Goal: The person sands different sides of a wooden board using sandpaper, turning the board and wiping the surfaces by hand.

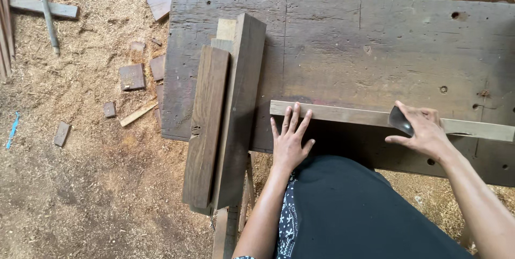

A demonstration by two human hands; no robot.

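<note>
A long pale wooden strip (pixel 343 114) lies across a dark, worn wooden workbench (pixel 375 44). My left hand (pixel 290 140) rests flat with fingers spread, its fingertips on the strip's left end. My right hand (pixel 424 130) grips a small dark curved scraper (pixel 401 120) and presses it against the strip further right.
Two dark thick planks (pixel 225 114) and a paler piece (pixel 226 29) are stacked at the bench's left end, overhanging the near edge. Sawdust covers the ground (pixel 80 157), with wood offcuts (pixel 131 76), a metal rod (pixel 47 15) and boards at the far left.
</note>
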